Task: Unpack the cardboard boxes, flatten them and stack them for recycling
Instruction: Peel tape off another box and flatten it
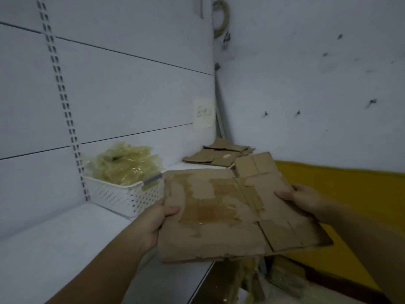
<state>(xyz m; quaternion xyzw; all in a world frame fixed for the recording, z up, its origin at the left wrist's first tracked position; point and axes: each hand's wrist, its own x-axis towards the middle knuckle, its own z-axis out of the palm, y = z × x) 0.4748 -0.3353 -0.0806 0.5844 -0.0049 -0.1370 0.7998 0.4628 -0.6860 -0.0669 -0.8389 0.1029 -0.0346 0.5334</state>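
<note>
Slotted upright [63, 106]: fixed to the white back panel at the far left, running top to bottom.
Shelf [54, 238]: white, extending from the lower left towards the rear corner.
Basket [122, 198]: white, perforated, set on the shelf against the back panel; filled above the rim with crumpled film [125, 163], yellowish and clear.
Left hand [155, 220]: clamped on the left edge of the flattened cardboard box [219, 216], thumb pressed on top; the fingers underneath are hidden.
Flattened cardboard box: held in the air between both hands, just beside the basket, over the front edge of the shelf; torn tape patches are noted on its upper face.
Paper note [203, 113]: stuck to the back panel near the corner; the writing is illegible.
Stack of flattened cardboard [219, 154]: laid on the shelf in the rear corner, behind the held piece.
Right hand [300, 200]: clamped on the right edge of the same piece, thumb on top.
Yellow surface [339, 189]: seen at the right, below the marked white wall.
</note>
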